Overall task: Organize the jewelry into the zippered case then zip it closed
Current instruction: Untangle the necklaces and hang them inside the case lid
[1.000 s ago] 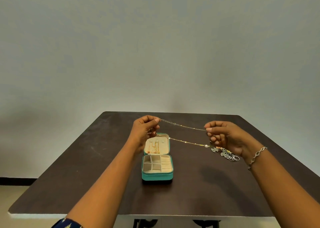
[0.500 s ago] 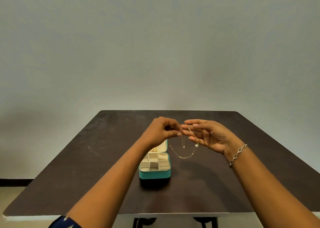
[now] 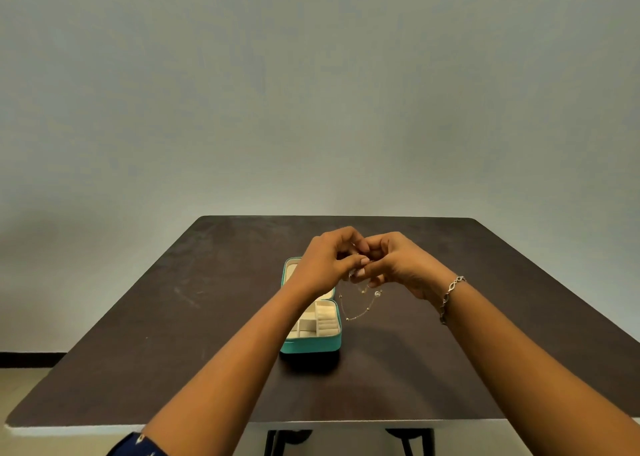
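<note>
Left hand (image 3: 329, 265) and right hand (image 3: 398, 266) meeting fingertip to fingertip above the table (image 3: 173, 317), both pinching a thin gold necklace (image 3: 360, 311) that hangs in a loop beside the open teal case (image 3: 311, 344), case's long axis running away from the person, lid at the far end

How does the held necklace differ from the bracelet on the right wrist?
The necklace is a gold-toned chain with tiny beads and a white bead; the bracelet has larger silver-toned oval links. The necklace hangs in a loop from the left hand and right hand; the bracelet wraps the right wrist. Both are outside the case.
</note>
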Motion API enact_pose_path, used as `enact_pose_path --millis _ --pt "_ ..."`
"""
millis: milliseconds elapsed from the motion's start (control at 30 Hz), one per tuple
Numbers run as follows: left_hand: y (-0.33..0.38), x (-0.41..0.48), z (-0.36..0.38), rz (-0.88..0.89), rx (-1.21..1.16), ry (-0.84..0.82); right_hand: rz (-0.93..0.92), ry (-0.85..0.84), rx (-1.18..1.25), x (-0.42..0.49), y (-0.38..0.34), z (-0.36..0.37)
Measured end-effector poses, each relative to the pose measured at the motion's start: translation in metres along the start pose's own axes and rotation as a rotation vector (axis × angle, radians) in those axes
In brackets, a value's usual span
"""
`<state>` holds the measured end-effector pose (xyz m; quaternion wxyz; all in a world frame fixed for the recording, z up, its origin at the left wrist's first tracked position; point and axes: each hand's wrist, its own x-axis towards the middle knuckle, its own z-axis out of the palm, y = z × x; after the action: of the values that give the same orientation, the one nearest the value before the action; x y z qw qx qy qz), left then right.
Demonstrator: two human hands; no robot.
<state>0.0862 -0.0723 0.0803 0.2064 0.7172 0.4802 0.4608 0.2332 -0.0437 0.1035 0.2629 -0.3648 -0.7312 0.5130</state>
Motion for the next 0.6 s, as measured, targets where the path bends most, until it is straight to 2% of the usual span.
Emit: enact_pose_path --millis 133,267,500,600 --pt "-0.001 -0.002 -0.001 -0.038 -0.142 0.038 0.013 0.041 0.074 0.002 -0.001 -0.004" --pt "-0.007 -0.006 0.002 -0.168 -0.331 0.063 0.037 0.06 0.132 0.002 -0.004 -0.009" --pt "-0.022 -0.019 0.013 -0.346 -0.541 -0.121 0.04 0.055 0.194 0.0 -0.008 -0.015" --pt "-0.023 -0.023 0.016 -0.354 -0.527 -0.115 0.041 0.047 0.21 -0.002 -0.008 -0.018"
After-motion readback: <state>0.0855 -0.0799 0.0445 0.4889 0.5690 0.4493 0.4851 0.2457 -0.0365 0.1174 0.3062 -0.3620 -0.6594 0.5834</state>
